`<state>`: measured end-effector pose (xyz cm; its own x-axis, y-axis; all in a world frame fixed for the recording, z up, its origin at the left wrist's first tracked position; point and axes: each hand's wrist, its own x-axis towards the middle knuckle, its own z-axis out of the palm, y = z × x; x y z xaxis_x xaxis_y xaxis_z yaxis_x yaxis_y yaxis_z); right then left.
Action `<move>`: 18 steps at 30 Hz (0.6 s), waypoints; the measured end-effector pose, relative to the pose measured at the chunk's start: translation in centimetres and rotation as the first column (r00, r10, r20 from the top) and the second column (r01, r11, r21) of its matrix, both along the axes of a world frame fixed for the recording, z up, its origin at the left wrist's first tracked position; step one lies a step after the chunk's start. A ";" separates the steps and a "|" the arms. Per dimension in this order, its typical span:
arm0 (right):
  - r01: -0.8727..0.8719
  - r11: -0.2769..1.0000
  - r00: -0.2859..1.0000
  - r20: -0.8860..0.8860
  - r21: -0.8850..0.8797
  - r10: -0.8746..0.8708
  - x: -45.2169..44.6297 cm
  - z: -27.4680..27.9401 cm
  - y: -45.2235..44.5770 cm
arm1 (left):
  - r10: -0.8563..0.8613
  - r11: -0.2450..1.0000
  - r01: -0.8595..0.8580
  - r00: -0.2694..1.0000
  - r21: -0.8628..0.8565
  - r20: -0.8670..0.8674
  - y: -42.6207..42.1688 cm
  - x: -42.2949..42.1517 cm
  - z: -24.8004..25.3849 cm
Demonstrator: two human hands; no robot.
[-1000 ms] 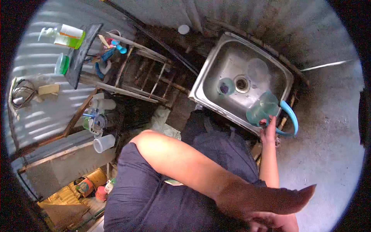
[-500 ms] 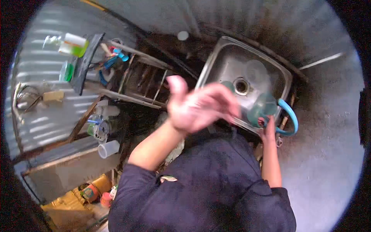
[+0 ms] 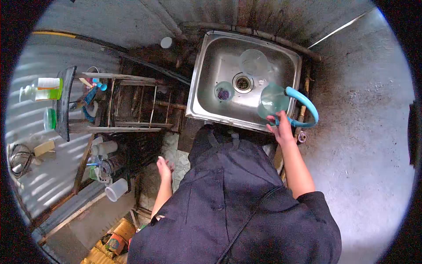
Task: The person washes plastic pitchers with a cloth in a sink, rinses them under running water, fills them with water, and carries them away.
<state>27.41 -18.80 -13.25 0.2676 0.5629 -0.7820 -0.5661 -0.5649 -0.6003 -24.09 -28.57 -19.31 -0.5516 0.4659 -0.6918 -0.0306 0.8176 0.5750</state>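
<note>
My right hand is at the front rim of a steel sink, its fingers apart and slightly bent. Its fingertips reach the near side of a greenish translucent pitcher with a curved light-blue handle; whether they press on it I cannot tell. The handle's lower end passes by the hand. In the basin, a clear round container stands behind the drain, and a greenish cup with something dark purple showing inside stands to its left. My left hand hangs low beside my body, empty, fingers apart.
To the left, a wooden rack holds a dark shelf with a green-liquid bottle and a green container. Lower down are a translucent cup and wire coils. A metal wall stands at right.
My left hand has dropped from in front of the sink to low at my left side. The view has turned and shifted. My right hand stays by the pitcher, its fingers now spread.
</note>
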 end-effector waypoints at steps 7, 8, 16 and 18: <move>0.013 1.000 0.998 0.058 0.017 -0.014 -0.7 0.6 0.2 | -0.496 0.859 0.437 0.839 -0.266 -0.224 -4.6 -1.1 -2.2; 0.004 1.000 0.998 0.063 0.029 -0.006 -0.6 0.5 0.1 | -0.516 0.852 0.447 0.807 -0.275 -0.287 -4.7 -1.3 -2.4; -0.042 0.997 0.999 0.022 0.065 0.040 -0.2 -0.6 -0.1 | -0.371 0.928 0.362 0.915 -0.084 -0.156 -1.6 1.3 0.2; 0.011 0.997 1.000 0.010 0.079 -0.012 -0.3 -0.5 -0.3 | -0.347 0.937 0.350 0.927 -0.009 -0.144 -1.6 1.2 -0.8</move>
<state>27.11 -19.14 -13.75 0.2825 0.6198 -0.7322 -0.5659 -0.5086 -0.6489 -22.85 -30.19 -20.06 -0.4434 0.6574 -0.6093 0.3369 0.7521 0.5664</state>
